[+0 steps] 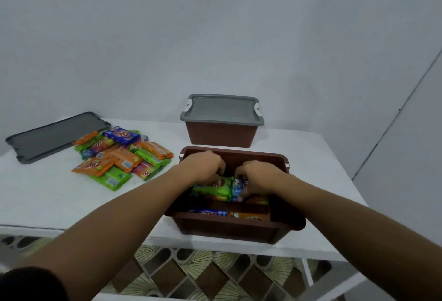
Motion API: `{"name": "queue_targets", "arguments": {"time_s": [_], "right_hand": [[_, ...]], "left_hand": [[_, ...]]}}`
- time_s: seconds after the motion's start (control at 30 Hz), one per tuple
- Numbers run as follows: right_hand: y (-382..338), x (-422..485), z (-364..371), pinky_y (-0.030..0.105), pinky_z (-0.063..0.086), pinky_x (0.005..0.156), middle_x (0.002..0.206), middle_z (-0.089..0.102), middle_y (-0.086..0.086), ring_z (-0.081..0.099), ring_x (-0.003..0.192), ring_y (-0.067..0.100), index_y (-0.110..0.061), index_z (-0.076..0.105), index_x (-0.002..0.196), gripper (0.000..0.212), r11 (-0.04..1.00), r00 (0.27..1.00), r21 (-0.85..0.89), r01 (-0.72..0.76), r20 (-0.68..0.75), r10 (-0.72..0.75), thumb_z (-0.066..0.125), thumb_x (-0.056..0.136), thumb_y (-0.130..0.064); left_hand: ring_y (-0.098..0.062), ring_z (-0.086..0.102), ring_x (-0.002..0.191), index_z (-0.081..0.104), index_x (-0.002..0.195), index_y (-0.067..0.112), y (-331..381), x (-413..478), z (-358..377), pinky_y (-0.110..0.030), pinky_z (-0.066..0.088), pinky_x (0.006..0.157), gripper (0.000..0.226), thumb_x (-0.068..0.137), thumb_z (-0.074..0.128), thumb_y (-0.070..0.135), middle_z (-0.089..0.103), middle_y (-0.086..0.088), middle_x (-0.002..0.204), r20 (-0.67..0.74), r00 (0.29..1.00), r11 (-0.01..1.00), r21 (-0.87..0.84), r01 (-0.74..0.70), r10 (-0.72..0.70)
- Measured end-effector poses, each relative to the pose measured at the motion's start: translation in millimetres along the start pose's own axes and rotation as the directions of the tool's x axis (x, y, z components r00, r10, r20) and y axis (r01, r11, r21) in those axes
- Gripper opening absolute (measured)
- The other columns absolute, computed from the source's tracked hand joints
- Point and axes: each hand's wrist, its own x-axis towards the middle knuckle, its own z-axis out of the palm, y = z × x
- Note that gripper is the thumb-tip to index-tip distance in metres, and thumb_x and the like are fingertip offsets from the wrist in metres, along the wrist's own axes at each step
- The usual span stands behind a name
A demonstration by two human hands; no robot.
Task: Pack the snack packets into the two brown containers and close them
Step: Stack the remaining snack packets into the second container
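container [235, 152] hides fingertips | left hand [206, 166] grips green packet [213, 188] | right hand [258, 175] grips blue packet [239, 189]

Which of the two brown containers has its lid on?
The far container, topped by a grey lid. The near container stands open with snack packets inside.

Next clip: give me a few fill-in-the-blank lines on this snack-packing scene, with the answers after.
1. The far container is closed with a ____ lid.
2. The spare lid lies on the table, to the ____ of the loose packet pile.
3. The left hand grips the green packet and the right hand the blue packet, both inside the near container, which has ____ lid on it.
Missing words: grey; left; no.
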Motion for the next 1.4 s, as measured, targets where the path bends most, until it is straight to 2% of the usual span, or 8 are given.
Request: {"name": "queue_targets", "arguments": {"time_s": [0.13,0.27,0.43,0.57,0.83,1.1,1.3,1.4], "right_hand": [[-4.8,2.3,-34.7,0.025,0.050,0.074,0.094,0.068,-0.009,0.062,0.084,0.007,-0.026,0.074,0.109,0.022,0.976,0.984,0.196,0.089,-0.167,-0.056,0.073,0.088,-0.033],[-22.1,14.7,-63.8,0.025,0.052,0.073,0.085,0.073,-0.008,0.065,0.078,0.007,-0.026,0.079,0.092,0.007,0.909,0.939,0.382,0.164,-0.343,-0.025,0.076,0.086,-0.026],[-53.9,39.1,-80.9,0.015,0.046,0.063,0.074,0.068,-0.014,0.061,0.070,0.002,-0.025,0.079,0.090,0.007,0.890,0.916,0.391,0.233,-0.395,-0.066,0.075,0.086,-0.022],[-81.7,63.1,-86.0,0.007,0.039,0.059,0.076,0.069,-0.010,0.059,0.066,-0.004,-0.021,0.080,0.090,0.007,0.890,0.905,0.370,0.269,-0.414,-0.101,0.076,0.084,-0.022],[-145.4,115.4,-100.4,0.012,0.042,0.056,0.068,0.066,-0.017,0.058,0.058,-0.008,-0.021,0.079,0.087,0.006,0.856,0.909,0.431,0.286,-0.405,-0.100,0.076,0.084,-0.024],[-216.3,164.3,-102.8,0.006,0.043,0.056,0.079,0.074,-0.006,0.060,0.063,-0.006,-0.017,0.081,0.084,0.004,0.844,0.900,0.431,0.318,-0.418,-0.126,0.077,0.083,-0.017],[-252.2,194.1,-84.6,0.022,0.052,0.063,0.077,0.073,-0.005,0.064,0.070,0.007,-0.015,0.081,0.080,0.005,0.847,0.928,0.462,0.262,-0.363,-0.090,0.076,0.081,-0.013],[-258.7,210.5,-74.4,0.017,0.046,0.061,0.090,0.077,0.000,0.066,0.086,0.008,-0.016,0.083,0.085,0.011,0.885,0.952,0.417,0.205,-0.294,-0.082,0.073,0.083,-0.012]], "left_hand": [[-0.016,0.066,0.089,0.077,0.099,0.028,-18.8,-8.5,-25.2,-0.028,0.050,0.079,0.015,0.093,0.064,0.023,0.074,0.007,0.098,-0.198,0.978,0.989,-0.122,-0.085,0.060],[-0.008,0.060,0.082,0.078,0.104,0.024,-40.5,-25.0,-48.7,-0.024,0.043,0.075,0.016,0.095,0.066,0.020,0.069,0.011,0.087,-0.296,0.953,0.968,-0.214,-0.131,0.064],[-0.010,0.064,0.076,0.079,0.096,0.023,-77.0,-45.8,-58.7,-0.033,0.054,0.075,0.009,0.091,0.073,0.024,0.072,0.007,0.084,-0.329,0.944,0.951,-0.294,-0.099,-0.003],[-0.014,0.064,0.079,0.079,0.095,0.024,-100.7,-62.2,-64.5,-0.030,0.050,0.073,0.009,0.092,0.072,0.025,0.072,0.005,0.085,-0.366,0.930,0.948,-0.304,-0.095,-0.024],[-0.003,0.061,0.071,0.078,0.096,0.023,-172.9,-97.9,-71.2,-0.022,0.045,0.065,0.007,0.092,0.071,0.025,0.071,0.008,0.079,-0.376,0.923,0.951,-0.306,-0.039,-0.083],[0.004,0.060,0.068,0.078,0.092,0.024,-240.4,-132.2,-68.2,-0.015,0.043,0.060,0.011,0.091,0.069,0.018,0.067,0.016,0.073,-0.377,0.916,0.961,-0.273,0.035,-0.141],[-0.006,0.061,0.069,0.077,0.089,0.021,-293.0,-142.2,-48.8,-0.028,0.049,0.064,0.012,0.090,0.066,0.017,0.067,0.012,0.076,-0.266,0.933,0.955,-0.238,0.179,-0.241],[-0.013,0.060,0.077,0.079,0.090,0.022,-312.0,-144.9,-31.4,-0.031,0.051,0.071,0.018,0.088,0.063,0.015,0.063,0.014,0.074,-0.206,0.945,0.957,-0.193,0.215,-0.254]]}}
